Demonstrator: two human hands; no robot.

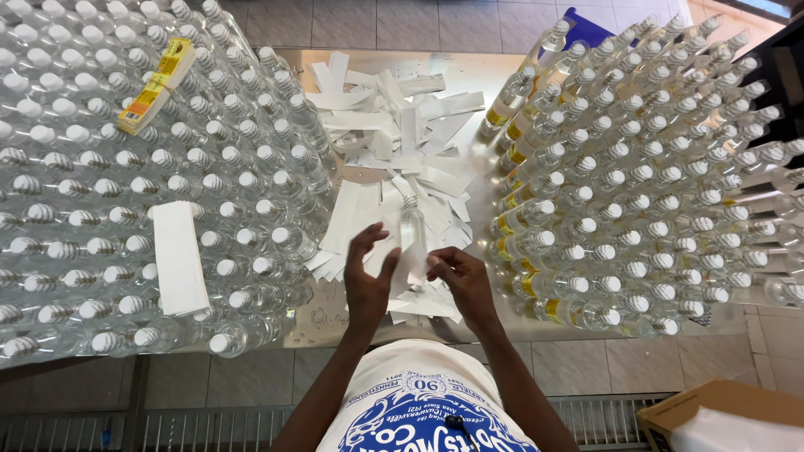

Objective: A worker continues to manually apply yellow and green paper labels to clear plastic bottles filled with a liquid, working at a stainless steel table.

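Bottle (412, 238) stands upright at frame centre, between my hands; right hand (463, 280) grasps its base, left hand (367, 276) spread loose just beside it, over paper strips (394, 125).

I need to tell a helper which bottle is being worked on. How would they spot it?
Look at the heap of white paper strips between the two bottle crowds. At its near edge, one clear bottle stands alone between the left hand and right hand, unlike the packed rows.

Clear small bottle (411, 238) upright between both hands.
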